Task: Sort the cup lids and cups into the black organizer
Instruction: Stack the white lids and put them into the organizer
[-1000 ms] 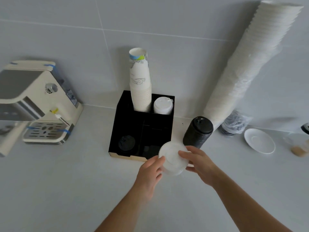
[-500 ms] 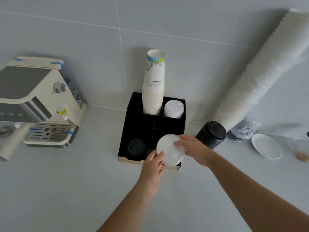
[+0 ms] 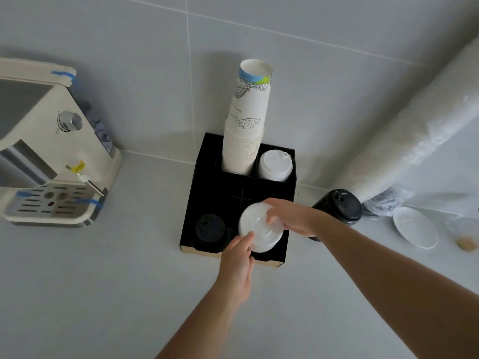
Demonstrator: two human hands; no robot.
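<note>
The black organizer [image 3: 207, 177] stands against the tiled wall. Its back left slot holds a tall stack of printed paper cups [image 3: 246, 125]. White lids [image 3: 275, 165] fill the back right slot, and black lids [image 3: 209, 227] sit in the front left one. Both hands grip a stack of clear lids [image 3: 256, 229] over the front right slot. My left hand [image 3: 237, 265] holds its near edge. My right hand [image 3: 293, 216] holds its far right side. A stack of black lids [image 3: 339, 206] stands on the counter right of the organizer.
A cream coffee machine [image 3: 51, 151] stands at the left. A long sleeve of white cups [image 3: 414, 130] leans on the wall at the right. A white saucer [image 3: 414, 228] and a small glass [image 3: 466, 234] lie at the far right.
Both hands carried the clear lid stack forward from the counter in front of the organizer to its front right slot. The view moved closer.
</note>
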